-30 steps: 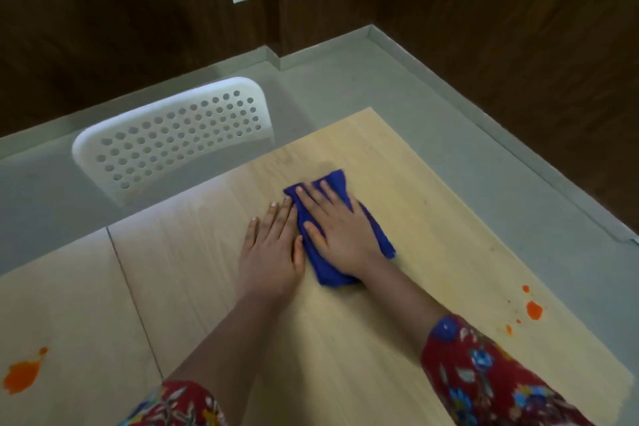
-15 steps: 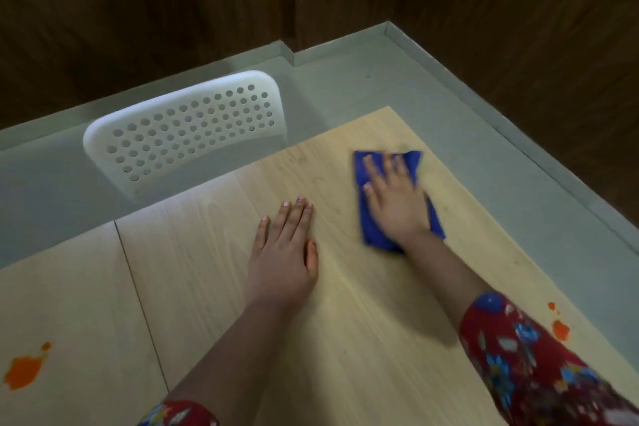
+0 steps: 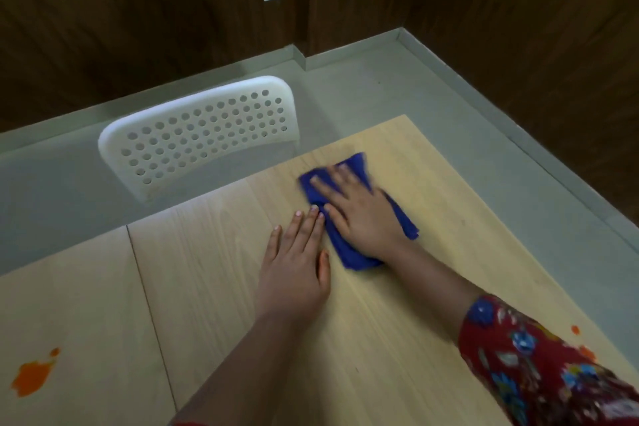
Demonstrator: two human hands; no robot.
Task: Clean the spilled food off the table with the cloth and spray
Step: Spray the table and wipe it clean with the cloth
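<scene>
Table: the light wooden table [image 3: 415, 339] fills the lower half of the view.
Chair: a white plastic chair with round holes [image 3: 200, 135] stands behind the table's far edge, at 11 o'clock from the hands.
Cloth: the folded blue cloth [image 3: 349, 252] lies flat on the table near its far edge. Its long side runs from about 11 to 5 o'clock.
Right hand: the right hand [image 3: 359, 211] lies flat on top of the cloth, fingers straight and spread, and presses it down.
Left hand: the left hand [image 3: 294, 266] lies flat on the bare wood, fingers straight, just beside the cloth at its 8 o'clock side. It holds nothing.
Big spill: a big orange blob [image 3: 33, 377] sits at 8 o'clock, well apart from the cloth, nearer the left hand.
Small spill: small orange drops [image 3: 575, 329] sit at 4 o'clock, nearer the right hand.
Spray: not in view.
Next move: I think the cloth must slide toward 4 or 8 o'clock, as neither spill is wiped yet.
</scene>
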